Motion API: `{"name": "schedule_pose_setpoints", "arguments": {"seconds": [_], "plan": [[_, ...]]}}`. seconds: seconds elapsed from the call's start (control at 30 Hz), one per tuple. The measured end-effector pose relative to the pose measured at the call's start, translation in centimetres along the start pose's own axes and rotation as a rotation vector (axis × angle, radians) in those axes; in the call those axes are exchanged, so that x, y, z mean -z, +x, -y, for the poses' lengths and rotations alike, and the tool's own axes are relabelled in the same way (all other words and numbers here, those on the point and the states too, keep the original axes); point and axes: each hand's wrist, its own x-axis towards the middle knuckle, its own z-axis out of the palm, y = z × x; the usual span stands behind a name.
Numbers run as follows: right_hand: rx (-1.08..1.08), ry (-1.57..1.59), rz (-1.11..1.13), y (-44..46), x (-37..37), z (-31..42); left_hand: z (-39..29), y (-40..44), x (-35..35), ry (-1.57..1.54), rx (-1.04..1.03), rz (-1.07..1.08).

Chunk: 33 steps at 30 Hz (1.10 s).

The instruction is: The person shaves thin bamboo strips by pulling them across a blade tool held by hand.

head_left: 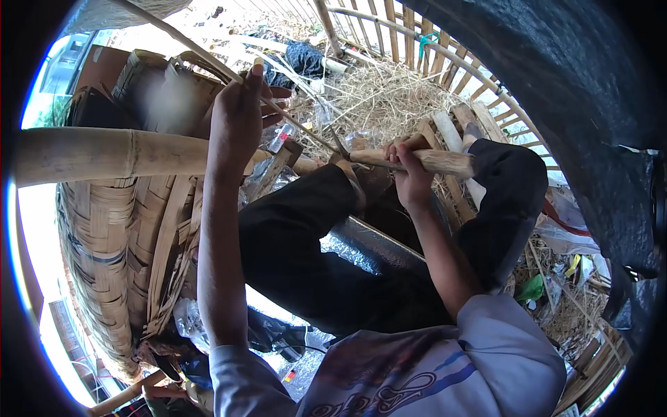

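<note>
A thin stick (196, 50) slants from the upper left down to the space before the bent legs, where we see its lower part reach the dark blade (340, 142) of a wooden-handled knife (445, 162); whether the two touch, we cannot tell. We take the slope to be deliberate, bringing the stick to the blade while its long upper end has free room beyond the hand. The knife lies nearly level, its thick handle running past the grip toward the right knee, probably for a steadier hold. The left hand (238, 104) is wrapped around the stick, thumb pointing up, the arm reaching almost straight forward. The right hand (411, 174) is lower, curled firmly around the knife handle, its forearm angled inward between the knees. Around them we find dark trousers (299, 205), a thick bamboo pole (83, 154) passing behind the left forearm, and a woven basket (101, 257) below it. Farther out lie straw (382, 94), a slatted fence (391, 31) and, at right, a black sheet (556, 76).
</note>
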Motion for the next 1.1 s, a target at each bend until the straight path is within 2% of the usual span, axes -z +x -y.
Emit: {"name": "schedule_pose_setpoints", "arguments": {"seconds": [0.13,0.2,0.23,0.33,0.4,0.47,0.53,0.63,0.73,0.93,1.03,1.1], "plan": [[0.065,-0.01,0.119,-0.2,0.1,-0.8,0.1,0.3,0.1,0.032,-0.02,-0.001],[-0.066,-0.59,0.008,-1.1,1.7,-2.8,-0.1,0.4,-0.1,0.051,0.006,-0.017],[-0.058,-0.59,0.006,-1.1,1.8,-2.7,0.0,0.4,-0.1,0.035,-0.016,-0.004],[-0.133,-0.283,-0.184,-1.9,0.3,-1.2,0.4,0.1,0.1,0.013,-0.011,-0.025],[-0.074,-0.196,-0.148,-1.6,-2.3,1.4,0.8,0.1,0.5,0.015,0.002,-0.018],[0.067,-0.038,0.05,-1.1,-3.9,3.1,0.5,0.2,0.3,-0.008,0.051,0.003],[0.079,-0.045,0.062,-1.0,-3.8,2.9,0.5,0.3,0.2,-0.012,0.05,0.017],[-0.09,-0.274,-0.178,-1.0,-2.3,1.6,1.0,0.5,0.4,-0.114,0.041,0.084],[-0.041,-0.16,-0.265,-0.6,-2.0,2.4,1.0,0.4,0.6,-0.101,0.06,0.09],[0.063,0.03,-0.168,-0.1,-3.4,3.8,0.7,0.6,0.2,-0.088,0.036,0.093],[0.016,-0.326,-0.084,-0.4,-1.6,1.5,0.2,0.6,-0.3,-0.09,0.035,0.107],[-0.001,-0.342,-0.127,-0.6,-1.2,1.0,0.0,0.5,-0.5,-0.08,0.052,0.124]]}}
